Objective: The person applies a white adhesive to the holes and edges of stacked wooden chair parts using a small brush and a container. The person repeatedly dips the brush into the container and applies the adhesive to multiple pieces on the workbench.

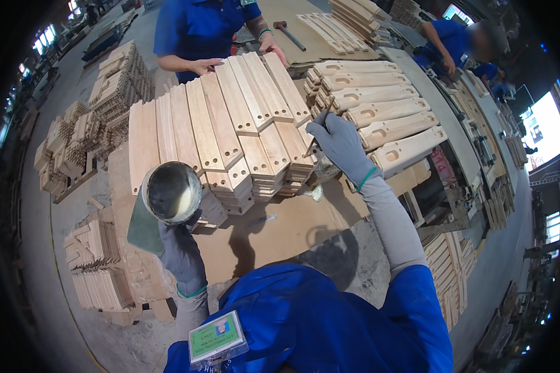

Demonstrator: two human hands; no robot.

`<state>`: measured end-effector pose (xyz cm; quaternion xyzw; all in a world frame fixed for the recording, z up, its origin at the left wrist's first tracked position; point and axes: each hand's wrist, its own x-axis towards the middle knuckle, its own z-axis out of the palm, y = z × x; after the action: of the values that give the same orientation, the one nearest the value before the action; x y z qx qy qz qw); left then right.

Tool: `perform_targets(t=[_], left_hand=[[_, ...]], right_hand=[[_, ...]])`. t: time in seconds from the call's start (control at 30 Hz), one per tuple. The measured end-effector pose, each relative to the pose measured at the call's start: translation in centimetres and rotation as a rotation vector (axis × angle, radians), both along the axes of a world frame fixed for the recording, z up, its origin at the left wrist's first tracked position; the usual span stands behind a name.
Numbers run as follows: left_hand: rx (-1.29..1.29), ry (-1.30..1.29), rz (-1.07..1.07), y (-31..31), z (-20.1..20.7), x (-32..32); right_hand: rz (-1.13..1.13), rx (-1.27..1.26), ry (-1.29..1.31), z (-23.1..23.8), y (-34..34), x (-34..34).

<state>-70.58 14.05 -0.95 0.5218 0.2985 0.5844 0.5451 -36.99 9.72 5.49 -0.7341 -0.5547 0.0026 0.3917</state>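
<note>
The left hand (182, 252) grips a round cup (185, 205) at nine o'clock (mouth up, presumably against spills); the right hand (342, 143), fingers closed, pinches a thin stick (310, 148) at one, beside drilled wooden slats (208, 127).

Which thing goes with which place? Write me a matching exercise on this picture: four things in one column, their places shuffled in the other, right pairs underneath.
Things:
1. round container
2. thin stick
3. hammer
4. badge

Places:
A. lying near a co-worker's hand, beyond the stacked wooden pieces
B. on the front of the wearer's blue shirt
C. in the gloved right hand
D. in the gloved left hand

Right pairs: 1-D; 2-C; 3-A; 4-B
</note>
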Motion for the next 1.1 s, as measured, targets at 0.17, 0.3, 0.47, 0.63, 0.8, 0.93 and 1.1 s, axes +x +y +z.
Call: perform_targets(t=[0.17,0.3,0.47,0.63,0.8,0.93,1.1], left_hand=[[0.034,0.2,0.08,-0.5,0.1,-0.3],[0.044,0.274,0.088,-0.4,-0.5,-0.6],[0.049,0.136,0.082,-0.4,-0.5,0.0],[0.042,0.211,0.101,-0.5,-0.9,-0.4],[-0.116,-0.09,0.028,-0.8,0.0,1.0],[0.025,0.174,0.071,-1.3,0.2,2.6],[0.098,0.294,-0.004,-2.6,0.8,4.8]], right_hand=[[-0.015,-0.022,0.124,1.4,0.0,-0.9],[-0.005,-0.018,0.17,1.6,0.2,-1.3],[0.036,-0.046,0.004,0.0,0.7,-1.2],[0.041,-0.067,0.06,0.5,0.8,-1.0],[0.1,-0.045,0.044,0.2,0.9,-0.3],[0.13,0.001,0.075,1.2,0.4,0.0],[0.233,0.231,0.989,7.1,-4.0,-3.4]])
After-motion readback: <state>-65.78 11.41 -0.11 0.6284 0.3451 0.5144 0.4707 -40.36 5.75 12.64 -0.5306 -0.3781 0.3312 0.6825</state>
